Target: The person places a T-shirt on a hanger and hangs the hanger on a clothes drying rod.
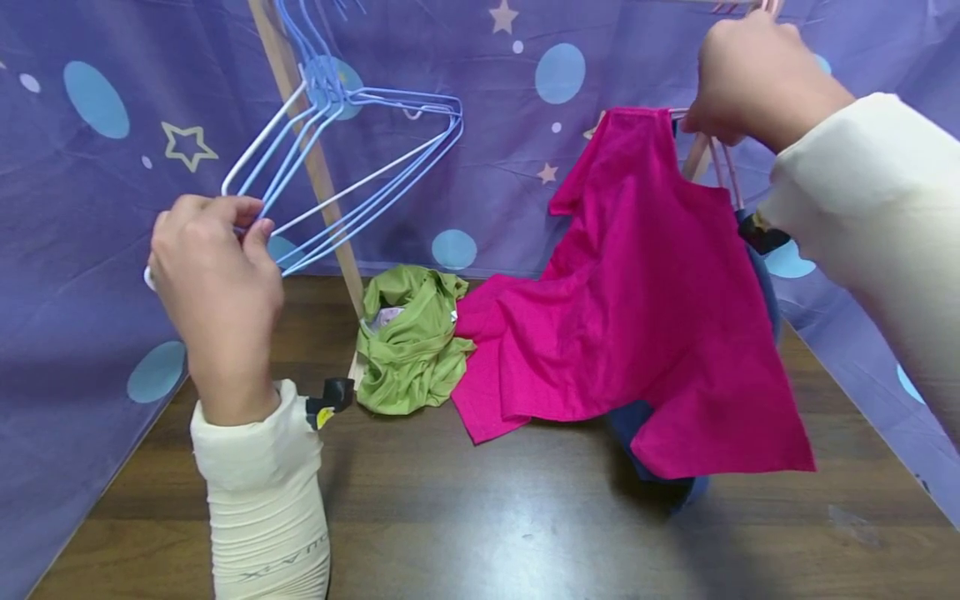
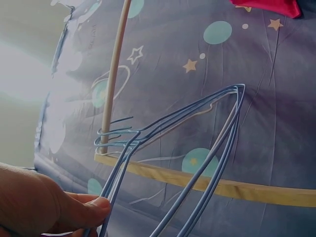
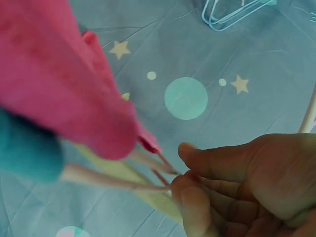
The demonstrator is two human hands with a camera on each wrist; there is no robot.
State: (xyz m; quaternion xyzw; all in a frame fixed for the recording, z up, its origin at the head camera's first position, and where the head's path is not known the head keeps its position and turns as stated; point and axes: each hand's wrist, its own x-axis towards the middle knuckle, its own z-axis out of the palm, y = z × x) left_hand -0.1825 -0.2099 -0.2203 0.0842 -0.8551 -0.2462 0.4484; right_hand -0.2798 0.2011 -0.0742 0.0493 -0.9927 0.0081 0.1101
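Observation:
At the left of the head view, my left hand (image 1: 217,275) pinches one end of several thin wire hangers (image 1: 324,83), mostly blue with a white one. Their hooks hang at the rack's left side, and in the left wrist view the thumb and fingers (image 2: 101,206) lie against the wires. My right hand (image 1: 765,79) is raised at the upper right, its fingers at the neck of a pink hanger (image 3: 165,165). From that hanger drapes a sleeveless magenta top (image 1: 645,275), spread wide and reaching down in front of a dark blue garment (image 1: 637,433).
A crumpled green garment (image 1: 408,358) lies on the brown wooden table (image 1: 480,525), beside the foot of the rack's slanted wooden post (image 1: 324,175). Behind everything hangs a purple cloth (image 1: 495,158) with stars and dots. Other pink hangers (image 1: 727,171) hang behind the magenta top.

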